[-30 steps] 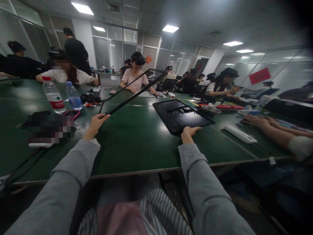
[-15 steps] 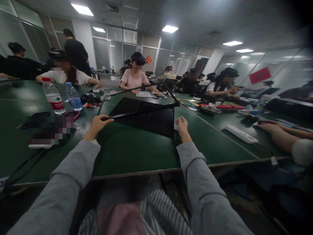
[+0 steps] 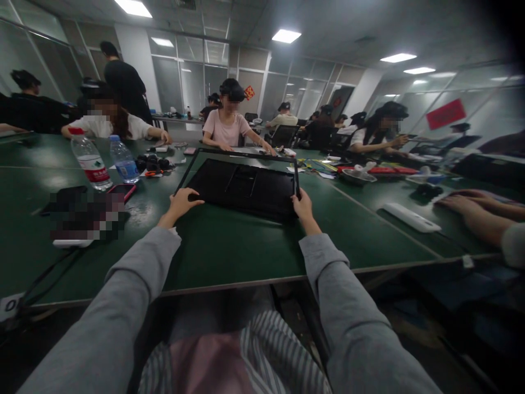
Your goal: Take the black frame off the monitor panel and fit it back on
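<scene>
A thin black rectangular frame surrounds a flat black panel, which has a raised rectangular section in its middle. My left hand is closed at the frame's near left corner, thumb pointing inward toward the panel. On the opposite side, my right hand grips the frame's right side near its front corner. The panel lies slightly askew on the green table, and its near edge blends with the dark frame, so I cannot tell whether the two touch.
To the left stand a red-capped bottle and a blue-capped bottle, near a phone. A white power strip lies to the right, beside another person's hands. A person in pink sits across the table.
The frame has turned from a tilted, raised position to lie lower and squarer around the panel. My right hand, apart from it before, has taken hold of its right side.
</scene>
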### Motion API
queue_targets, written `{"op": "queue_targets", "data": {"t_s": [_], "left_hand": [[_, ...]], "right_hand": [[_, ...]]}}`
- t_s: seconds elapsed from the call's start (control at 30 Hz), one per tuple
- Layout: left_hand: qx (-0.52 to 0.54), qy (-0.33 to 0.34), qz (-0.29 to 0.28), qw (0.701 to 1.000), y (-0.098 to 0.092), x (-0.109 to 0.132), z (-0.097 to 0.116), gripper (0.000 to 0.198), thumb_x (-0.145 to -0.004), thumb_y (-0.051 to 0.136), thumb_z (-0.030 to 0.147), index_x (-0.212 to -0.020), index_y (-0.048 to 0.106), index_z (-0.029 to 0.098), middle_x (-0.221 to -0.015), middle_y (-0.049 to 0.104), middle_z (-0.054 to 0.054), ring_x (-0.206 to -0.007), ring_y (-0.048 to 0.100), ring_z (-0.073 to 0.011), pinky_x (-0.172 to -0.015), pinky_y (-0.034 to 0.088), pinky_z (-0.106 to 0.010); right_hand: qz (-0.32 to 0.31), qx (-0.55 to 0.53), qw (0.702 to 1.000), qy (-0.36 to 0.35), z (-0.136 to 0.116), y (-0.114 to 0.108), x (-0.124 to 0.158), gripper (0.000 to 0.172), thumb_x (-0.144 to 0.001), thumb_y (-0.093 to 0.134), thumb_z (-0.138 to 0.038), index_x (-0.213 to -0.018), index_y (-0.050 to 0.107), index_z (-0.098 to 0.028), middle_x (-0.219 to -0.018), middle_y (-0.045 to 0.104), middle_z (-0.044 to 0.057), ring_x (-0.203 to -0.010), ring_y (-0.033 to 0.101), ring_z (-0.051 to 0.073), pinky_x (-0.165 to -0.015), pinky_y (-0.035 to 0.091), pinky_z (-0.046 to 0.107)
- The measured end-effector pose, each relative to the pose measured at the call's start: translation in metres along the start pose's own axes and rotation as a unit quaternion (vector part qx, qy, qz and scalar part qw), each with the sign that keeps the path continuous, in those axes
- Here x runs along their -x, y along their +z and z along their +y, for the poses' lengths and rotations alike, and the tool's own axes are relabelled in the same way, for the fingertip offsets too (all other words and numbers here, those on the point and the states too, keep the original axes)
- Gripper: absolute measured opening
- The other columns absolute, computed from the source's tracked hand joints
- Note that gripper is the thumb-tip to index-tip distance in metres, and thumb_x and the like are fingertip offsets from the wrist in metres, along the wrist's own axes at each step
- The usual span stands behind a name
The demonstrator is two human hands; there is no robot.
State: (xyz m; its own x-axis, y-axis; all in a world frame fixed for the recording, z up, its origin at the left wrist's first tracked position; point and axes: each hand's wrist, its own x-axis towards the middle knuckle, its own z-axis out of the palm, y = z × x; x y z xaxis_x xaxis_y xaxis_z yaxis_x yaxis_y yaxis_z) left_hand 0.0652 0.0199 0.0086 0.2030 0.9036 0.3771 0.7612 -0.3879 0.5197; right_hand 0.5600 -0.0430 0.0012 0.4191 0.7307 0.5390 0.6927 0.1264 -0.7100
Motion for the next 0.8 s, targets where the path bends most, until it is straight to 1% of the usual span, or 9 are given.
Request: {"op": "queue_targets", "data": {"t_s": [0.07,0.1,0.2,0.4,0.47,0.57,0.63,0.73,0.8], "left_hand": [[-0.007,0.005,-0.008,1.0,0.006,-0.001,-0.001,0.032,-0.092,0.08,0.048,-0.117,0.078,0.027,-0.141,0.072,-0.011,-0.14,0.056,-0.0363,-0.121,0.03,-0.056],[-0.013,0.006,-0.013,1.0,0.008,-0.002,-0.001,0.032,-0.094,0.079,0.047,-0.118,0.077,0.028,-0.142,0.072,-0.012,-0.14,0.056,-0.037,-0.121,0.027,-0.058],[-0.035,0.009,-0.029,0.999,0.011,-0.002,-0.002,0.03,-0.096,0.075,0.048,-0.119,0.076,0.029,-0.141,0.073,-0.011,-0.139,0.057,-0.0386,-0.121,0.023,-0.06],[-0.063,0.012,-0.049,0.997,0.005,0.003,0.007,0.031,-0.097,0.072,0.05,-0.12,0.075,0.029,-0.14,0.073,-0.011,-0.135,0.06,-0.0385,-0.116,0.025,-0.057],[-0.062,0.012,-0.051,0.997,0.001,0.005,0.011,0.033,-0.095,0.074,0.052,-0.117,0.076,0.028,-0.136,0.075,-0.011,-0.132,0.062,-0.0392,-0.115,0.025,-0.056],[-0.063,0.007,-0.067,0.996,-0.005,0.005,0.016,0.035,-0.089,0.08,0.057,-0.108,0.079,0.028,-0.124,0.08,-0.01,-0.127,0.066,-0.0406,-0.115,0.026,-0.054],[-0.069,-0.003,-0.095,0.993,-0.008,0.004,0.016,0.037,-0.082,0.085,0.059,-0.101,0.08,0.028,-0.117,0.082,-0.009,-0.123,0.067,-0.0414,-0.115,0.026,-0.054],[-0.062,0.008,-0.112,0.992,-0.009,0.003,0.012,0.037,-0.082,0.084,0.06,-0.099,0.082,0.028,-0.115,0.083,-0.009,-0.119,0.069,-0.0395,-0.116,0.028,-0.054],[-0.055,0.013,-0.111,0.992,-0.007,0.004,0.01,0.036,-0.084,0.082,0.061,-0.098,0.082,0.028,-0.114,0.083,-0.009,-0.118,0.07,-0.0381,-0.116,0.03,-0.053]], "right_hand": [[0.018,0.034,0.999,0.015,-0.002,0.001,0.003,0.047,-0.095,0.047,-0.029,-0.136,0.066,-0.015,-0.121,0.072,0.018,-0.115,0.065,0.032,-0.112,0.051,0.054],[0.024,0.048,0.998,0.015,-0.003,0.002,0.004,0.047,-0.095,0.046,-0.026,-0.136,0.065,-0.015,-0.123,0.071,0.019,-0.12,0.064,0.032,-0.114,0.049,0.055],[0.037,0.075,0.996,0.014,-0.007,0.003,0.007,0.047,-0.097,0.044,-0.023,-0.138,0.065,-0.014,-0.123,0.068,0.021,-0.126,0.06,0.034,-0.116,0.047,0.055],[0.018,0.081,0.996,0.036,-0.005,0.001,0.005,0.048,-0.095,0.047,-0.02,-0.139,0.064,-0.011,-0.127,0.063,0.023,-0.127,0.059,0.036,-0.117,0.045,0.057],[0.009,0.077,0.996,0.044,-0.003,-0.003,0.004,0.048,-0.094,0.05,-0.022,-0.139,0.064,-0.012,-0.126,0.065,0.023,-0.126,0.059,0.037,-0.117,0.045,0.059],[-0.01,0.09,0.995,0.051,0.0,-0.01,0.003,0.046,-0.095,0.051,-0.024,-0.137,0.066,-0.012,-0.125,0.066,0.023,-0.126,0.06,0.037,-0.116,0.046,0.057],[-0.019,0.102,0.994,0.046,0.002,-0.012,0.004,0.047,-0.096,0.048,-0.023,-0.137,0.066,-0.011,-0.126,0.066,0.024,-0.126,0.06,0.036,-0.116,0.047,0.054],[-0.027,0.112,0.993,0.04,0.006,-0.011,0.004,0.048,-0.095,0.046,-0.021,-0.137,0.066,-0.009,-0.126,0.068,0.025,-0.126,0.062,0.036,-0.115,0.047,0.055],[-0.031,0.111,0.993,0.038,0.009,-0.009,0.004,0.048,-0.094,0.047,-0.021,-0.136,0.067,-0.01,-0.123,0.071,0.024,-0.125,0.063,0.037,-0.115,0.048,0.056]]}}
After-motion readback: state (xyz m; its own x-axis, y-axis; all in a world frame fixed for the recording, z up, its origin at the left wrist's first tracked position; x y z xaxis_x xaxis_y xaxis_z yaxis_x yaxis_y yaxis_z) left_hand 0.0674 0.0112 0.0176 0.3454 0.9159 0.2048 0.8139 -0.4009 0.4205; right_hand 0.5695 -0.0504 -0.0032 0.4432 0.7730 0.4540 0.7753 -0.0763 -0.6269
